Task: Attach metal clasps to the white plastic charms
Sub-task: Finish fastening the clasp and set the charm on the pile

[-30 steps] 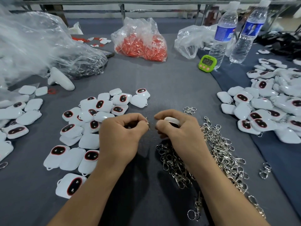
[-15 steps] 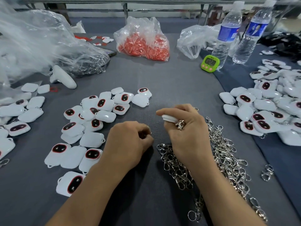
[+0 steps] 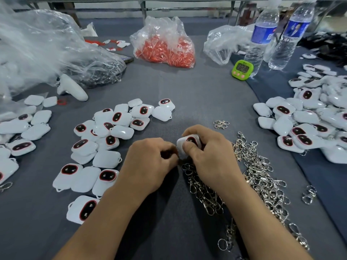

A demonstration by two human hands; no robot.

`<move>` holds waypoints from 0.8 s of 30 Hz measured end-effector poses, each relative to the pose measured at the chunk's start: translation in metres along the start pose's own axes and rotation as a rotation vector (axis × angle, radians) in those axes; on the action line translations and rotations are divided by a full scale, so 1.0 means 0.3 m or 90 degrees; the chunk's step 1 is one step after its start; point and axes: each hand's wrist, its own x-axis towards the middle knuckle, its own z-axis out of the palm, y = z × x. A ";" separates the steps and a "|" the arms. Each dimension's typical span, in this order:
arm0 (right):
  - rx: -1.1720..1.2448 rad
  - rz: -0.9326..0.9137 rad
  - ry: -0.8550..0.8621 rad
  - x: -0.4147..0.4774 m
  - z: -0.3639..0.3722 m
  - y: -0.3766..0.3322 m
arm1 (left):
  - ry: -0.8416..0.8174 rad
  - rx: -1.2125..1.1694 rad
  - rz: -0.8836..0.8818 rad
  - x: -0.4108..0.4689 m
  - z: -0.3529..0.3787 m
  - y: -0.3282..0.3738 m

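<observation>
At the middle of the grey cloth surface [image 3: 197, 94], my right grip [image 3: 210, 162] pinches a white plastic charm with a red-rimmed black oval face [image 3: 190, 141]. The thumb is on its near side and the fingers are curled over its far edge. My left grip [image 3: 150, 162] is curled just beside it, fingertips at the charm's left edge, and I cannot tell what they hold. A heap of silver metal clasps [image 3: 259, 173] lies under and to the right of my right wrist. Loose white charms [image 3: 105, 158] are spread on the left.
</observation>
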 end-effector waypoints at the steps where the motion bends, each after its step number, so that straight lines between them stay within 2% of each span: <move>1: -0.004 -0.011 0.000 0.000 -0.002 0.000 | -0.003 0.004 0.002 -0.001 -0.001 0.000; 8: -0.041 -0.026 -0.020 0.000 -0.012 -0.009 | -0.014 0.054 0.023 -0.006 0.000 0.014; 16: -0.062 -0.026 -0.036 -0.004 -0.022 -0.010 | 0.034 0.176 0.054 -0.021 0.016 0.032; 21: -0.026 0.014 -0.018 0.000 -0.009 0.005 | 0.059 0.087 0.044 -0.019 0.021 0.030; 24: 0.119 0.100 -0.017 0.016 -0.016 0.009 | 0.094 -0.071 -0.010 -0.010 0.013 0.022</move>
